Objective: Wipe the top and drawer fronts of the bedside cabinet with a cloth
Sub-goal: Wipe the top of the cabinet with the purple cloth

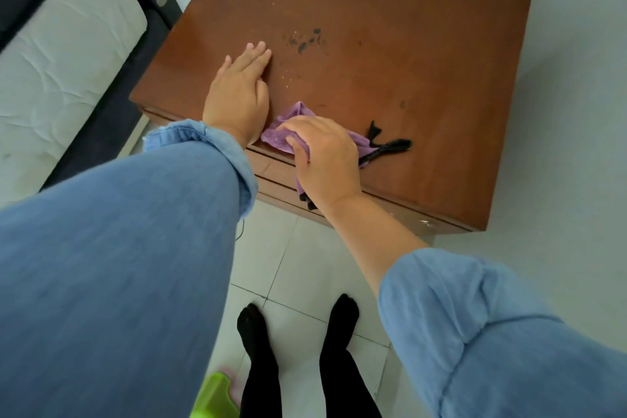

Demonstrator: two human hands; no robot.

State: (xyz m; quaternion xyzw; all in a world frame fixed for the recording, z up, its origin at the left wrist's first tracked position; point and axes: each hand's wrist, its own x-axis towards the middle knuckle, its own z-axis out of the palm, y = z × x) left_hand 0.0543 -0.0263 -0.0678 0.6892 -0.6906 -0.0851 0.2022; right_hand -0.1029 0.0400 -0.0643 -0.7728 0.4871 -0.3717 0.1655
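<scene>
floor (305,268): we see pale tiles under our two feet in black socks (258,332), with a green plastic thing (217,394) at the near edge.
mattress (57,54): white and quilted, on a dark frame to the far left.
bedside cabinet (407,44): brown wood, its top marked with dark smudges (308,39) near the middle and pale specks further off; the drawer fronts show only as a thin strip along the near edge.
left hand (237,95): we rest it flat on the top near the left front corner, fingers straight and together.
right hand (322,156): our fingers curl down over the purple cloth (281,136), holding it at the near front edge.
cloth: bunched, just beside the left hand, with black trim (390,146) sticking out to the right.
</scene>
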